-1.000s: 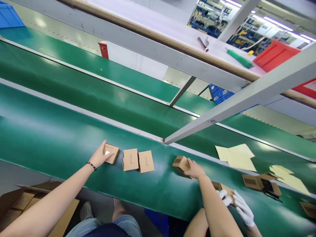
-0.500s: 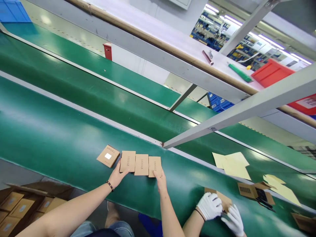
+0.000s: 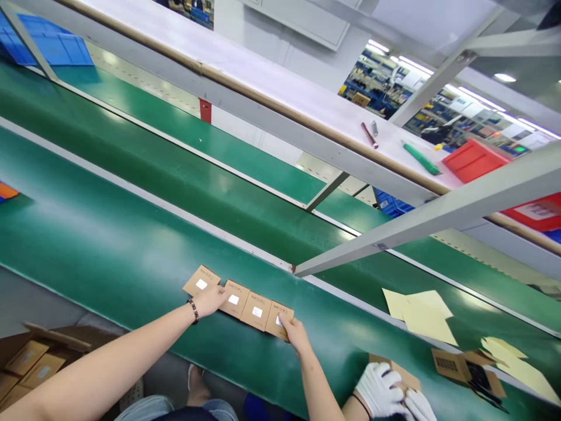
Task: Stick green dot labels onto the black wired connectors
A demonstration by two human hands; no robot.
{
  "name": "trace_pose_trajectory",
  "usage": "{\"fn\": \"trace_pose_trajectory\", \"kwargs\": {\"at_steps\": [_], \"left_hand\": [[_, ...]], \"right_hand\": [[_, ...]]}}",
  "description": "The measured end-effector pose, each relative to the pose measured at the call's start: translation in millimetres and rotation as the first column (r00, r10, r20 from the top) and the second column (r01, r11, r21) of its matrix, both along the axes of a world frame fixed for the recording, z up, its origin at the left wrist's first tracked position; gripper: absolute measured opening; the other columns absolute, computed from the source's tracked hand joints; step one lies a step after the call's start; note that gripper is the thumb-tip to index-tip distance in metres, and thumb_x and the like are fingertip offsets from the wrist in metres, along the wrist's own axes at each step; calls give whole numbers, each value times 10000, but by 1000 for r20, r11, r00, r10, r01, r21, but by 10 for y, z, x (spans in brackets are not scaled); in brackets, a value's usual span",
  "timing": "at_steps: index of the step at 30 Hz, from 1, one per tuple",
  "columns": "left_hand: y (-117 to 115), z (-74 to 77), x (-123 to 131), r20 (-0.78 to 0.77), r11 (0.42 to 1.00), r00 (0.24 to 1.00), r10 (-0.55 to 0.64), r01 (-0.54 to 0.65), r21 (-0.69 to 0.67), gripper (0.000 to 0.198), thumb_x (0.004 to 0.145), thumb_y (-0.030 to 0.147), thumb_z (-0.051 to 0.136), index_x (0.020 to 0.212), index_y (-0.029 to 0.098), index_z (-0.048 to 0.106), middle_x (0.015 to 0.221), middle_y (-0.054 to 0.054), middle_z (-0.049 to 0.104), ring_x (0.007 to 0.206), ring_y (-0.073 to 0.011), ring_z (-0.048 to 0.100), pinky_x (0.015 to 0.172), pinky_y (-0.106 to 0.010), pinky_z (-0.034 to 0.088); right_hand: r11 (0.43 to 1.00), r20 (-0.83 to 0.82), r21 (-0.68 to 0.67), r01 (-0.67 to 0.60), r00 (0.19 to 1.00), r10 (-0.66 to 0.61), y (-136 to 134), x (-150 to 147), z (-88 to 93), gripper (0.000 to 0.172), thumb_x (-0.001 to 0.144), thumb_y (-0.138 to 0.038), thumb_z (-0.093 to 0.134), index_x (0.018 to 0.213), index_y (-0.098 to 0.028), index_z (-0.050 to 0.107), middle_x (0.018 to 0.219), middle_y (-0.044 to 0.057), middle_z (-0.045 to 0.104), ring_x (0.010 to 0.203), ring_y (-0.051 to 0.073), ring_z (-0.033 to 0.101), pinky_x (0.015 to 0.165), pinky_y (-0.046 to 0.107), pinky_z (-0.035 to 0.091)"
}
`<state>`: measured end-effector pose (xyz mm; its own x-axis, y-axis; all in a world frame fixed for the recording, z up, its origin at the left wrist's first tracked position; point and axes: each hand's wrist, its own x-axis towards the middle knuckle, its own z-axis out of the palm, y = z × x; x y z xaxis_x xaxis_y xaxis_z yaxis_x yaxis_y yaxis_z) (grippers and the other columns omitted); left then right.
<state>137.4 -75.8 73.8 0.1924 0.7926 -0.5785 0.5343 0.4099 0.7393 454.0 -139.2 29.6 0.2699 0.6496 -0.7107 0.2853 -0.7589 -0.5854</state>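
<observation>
Between my two hands is a row of three small brown cardboard boxes point(image 3: 255, 323), edge to edge, each with a white label facing up. My left hand point(image 3: 208, 300) is closed with its fingertips on the left end of the row. Gripping the right end, my right hand point(image 3: 295, 333) has its thumb on top of the last box, partly over its label. A fourth cardboard box point(image 3: 198, 276), also label up, lies just left of the row, partly behind my left hand.
To my right, a co-worker's white-gloved hands point(image 3: 383, 390) hold a cardboard box point(image 3: 405, 375). Beyond lie yellow sheets point(image 3: 423, 316) and an open box point(image 3: 451, 365) with black contents. A slanted metal post point(image 3: 377, 234) rises ahead. A carton point(image 3: 56, 336) of boxes stands lower left.
The row of three boxes has turned over from its printed faces to its labelled faces, with my hands still at both ends. The view has shifted slightly.
</observation>
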Motion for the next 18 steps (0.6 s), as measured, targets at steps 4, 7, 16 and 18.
{"fn": "trace_pose_trajectory", "kwargs": {"at_steps": [4, 7, 16, 18], "left_hand": [[0, -167, -403, -79, 941, 976, 201, -170, 291, 639, 744, 592, 413, 1212, 163, 487, 1316, -106, 445, 1265, -280, 314, 1036, -377, 258], [57, -403, -655, -15, 947, 952, 307, -304, 103, 763, 734, 667, 345, 1242, 108, 454, 1312, -137, 443, 1247, -286, 348, 1010, -387, 313], [-175, -570, -1057, 345, 938, 873, 345, -335, -91, 758, 766, 699, 189, 1118, 149, 576, 1125, -75, 614, 1049, -213, 564, 899, -264, 429], [-358, -550, -1157, 321, 916, 864, 389, -400, -31, 748, 761, 702, 200, 1079, 151, 595, 1093, -80, 631, 1027, -225, 573, 899, -286, 423]], "right_hand": [[998, -4, 2, 64, 998, -64, -32, -133, -81, 624, 615, -634, 557, 1035, -174, 599, 1008, 96, 651, 891, 265, 604, 694, 355, 482], [987, -99, 84, 137, 987, -128, 0, -274, -185, 632, 583, -609, 611, 1038, -170, 597, 1028, 90, 649, 957, 260, 588, 799, 357, 463], [987, -435, 29, 160, 891, -132, 299, -752, -89, 645, 611, -524, 670, 1116, -147, 536, 1016, 80, 661, 988, 258, 592, 857, 368, 467], [995, -407, -44, 88, 908, -98, 340, -830, -79, 666, 609, -536, 664, 1142, -163, 521, 977, 68, 675, 957, 268, 608, 810, 379, 499]]}}
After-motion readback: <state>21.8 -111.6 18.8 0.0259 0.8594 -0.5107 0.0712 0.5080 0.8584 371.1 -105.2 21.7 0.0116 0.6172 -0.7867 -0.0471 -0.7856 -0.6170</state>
